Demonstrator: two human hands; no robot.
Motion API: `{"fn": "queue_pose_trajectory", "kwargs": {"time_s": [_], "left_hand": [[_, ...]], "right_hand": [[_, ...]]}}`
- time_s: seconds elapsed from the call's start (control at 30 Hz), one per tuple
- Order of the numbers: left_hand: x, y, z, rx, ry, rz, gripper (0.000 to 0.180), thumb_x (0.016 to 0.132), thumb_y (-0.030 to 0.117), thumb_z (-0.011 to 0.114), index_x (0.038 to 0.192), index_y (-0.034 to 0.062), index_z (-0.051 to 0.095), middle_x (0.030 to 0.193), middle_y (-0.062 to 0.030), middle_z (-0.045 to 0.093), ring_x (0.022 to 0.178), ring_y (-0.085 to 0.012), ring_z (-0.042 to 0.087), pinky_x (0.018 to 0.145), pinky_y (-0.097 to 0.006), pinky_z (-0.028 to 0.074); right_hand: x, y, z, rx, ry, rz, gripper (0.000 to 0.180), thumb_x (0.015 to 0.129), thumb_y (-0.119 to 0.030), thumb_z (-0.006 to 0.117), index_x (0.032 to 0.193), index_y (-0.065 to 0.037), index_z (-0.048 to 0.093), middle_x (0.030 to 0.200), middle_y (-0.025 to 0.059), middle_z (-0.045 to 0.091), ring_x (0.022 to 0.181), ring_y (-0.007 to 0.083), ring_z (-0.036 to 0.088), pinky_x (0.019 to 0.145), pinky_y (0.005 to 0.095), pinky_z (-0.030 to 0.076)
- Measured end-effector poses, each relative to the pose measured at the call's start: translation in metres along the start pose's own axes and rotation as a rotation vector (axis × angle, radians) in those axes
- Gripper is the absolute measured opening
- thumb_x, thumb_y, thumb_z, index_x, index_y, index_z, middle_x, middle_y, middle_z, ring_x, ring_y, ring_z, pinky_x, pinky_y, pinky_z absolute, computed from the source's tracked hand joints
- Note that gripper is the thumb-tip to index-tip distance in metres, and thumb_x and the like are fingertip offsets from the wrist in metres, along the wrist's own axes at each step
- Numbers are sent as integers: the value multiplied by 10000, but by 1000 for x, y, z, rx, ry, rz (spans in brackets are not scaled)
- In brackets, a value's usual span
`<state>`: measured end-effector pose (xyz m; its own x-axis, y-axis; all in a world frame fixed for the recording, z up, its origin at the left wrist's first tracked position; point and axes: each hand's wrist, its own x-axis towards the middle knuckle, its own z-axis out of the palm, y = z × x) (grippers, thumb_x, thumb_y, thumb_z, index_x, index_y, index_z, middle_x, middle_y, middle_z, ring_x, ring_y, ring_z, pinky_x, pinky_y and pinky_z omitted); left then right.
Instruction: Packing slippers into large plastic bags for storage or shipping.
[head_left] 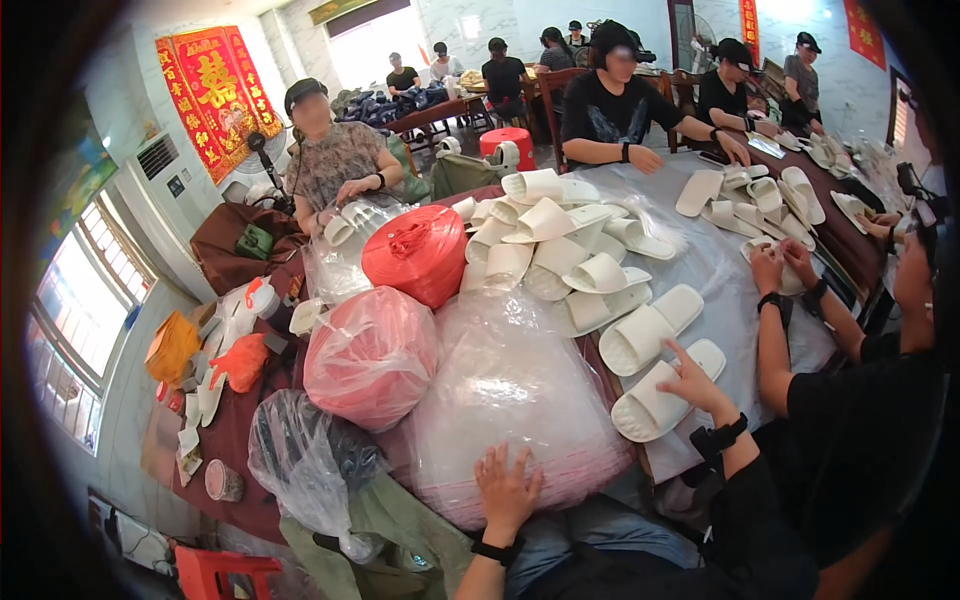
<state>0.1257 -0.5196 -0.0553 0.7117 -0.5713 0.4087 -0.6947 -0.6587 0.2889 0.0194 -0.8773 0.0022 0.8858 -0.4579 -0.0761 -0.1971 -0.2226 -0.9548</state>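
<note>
My left hand [507,490] lies with spread fingers on the near edge of a thick stack of clear plastic bags [500,380]. Pink shows along the stack's lower edge. To the right, my right hand [697,382] is over a white slipper [650,402], its index finger stretched out and its other fingers partly hidden. Whether it touches the slipper I cannot tell. The mate, another white slipper [640,335], lies just beyond it, toe to the left. Farther back is a pile of white open-toed slippers [545,240].
Left of the bags are a red twine roll [415,250] and a pink plastic-wrapped bundle [370,350]. Co-workers sit around the table; one person's hands [780,265] handle a slipper at right. More slippers [745,205] lie at the far right. A red stool [230,572] stands lower left.
</note>
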Motion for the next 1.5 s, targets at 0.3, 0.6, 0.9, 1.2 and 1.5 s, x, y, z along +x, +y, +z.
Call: {"fn": "queue_pose_trajectory", "kwargs": {"time_s": [0.3, 0.6, 0.9, 1.2, 1.5], "left_hand": [[2, 3, -2, -19, -4, 7, 427, 817, 377, 626, 1193, 180, 582, 1303, -154, 468, 1261, -344, 377, 1059, -512, 236], [-2, -1, -2, 9, 18, -3, 428, 816, 369, 630, 1193, 174, 579, 1301, -158, 467, 1257, -341, 379, 1061, -505, 233], [1, 2, -4, -12, 12, 0, 431, 809, 362, 635, 1192, 173, 579, 1303, -156, 459, 1255, -338, 376, 1053, -512, 238], [0, -2, -4, -8, 14, -2, 425, 808, 372, 635, 1181, 171, 596, 1297, -153, 468, 1254, -338, 375, 1058, -502, 232], [-5, -4, -7, 25, -8, 18, 455, 829, 367, 618, 1238, 171, 578, 1316, -150, 462, 1263, -334, 375, 1054, -499, 246]], "right_hand": [[32, 33, 11, -75, 122, -74, 903, 777, -82, 712, 1463, -72, 125, 989, 176, 660, 861, 220, 640, 780, 310, 500], [29, 7, 23, 47, 162, 179, 615, 782, -123, 724, 1290, -26, 392, 928, 156, 650, 802, 179, 631, 707, 299, 500], [29, 6, 23, 96, 52, 184, 435, 829, -167, 679, 1201, -29, 500, 1003, 113, 623, 852, 159, 603, 743, 279, 485], [26, -2, 26, 38, 132, 81, 274, 833, -112, 657, 1059, 15, 568, 891, 95, 647, 746, 135, 607, 676, 262, 493], [-55, -63, 47, 510, 318, 63, 175, 833, -61, 628, 983, 11, 574, 847, 90, 650, 715, 135, 632, 629, 257, 507]]}}
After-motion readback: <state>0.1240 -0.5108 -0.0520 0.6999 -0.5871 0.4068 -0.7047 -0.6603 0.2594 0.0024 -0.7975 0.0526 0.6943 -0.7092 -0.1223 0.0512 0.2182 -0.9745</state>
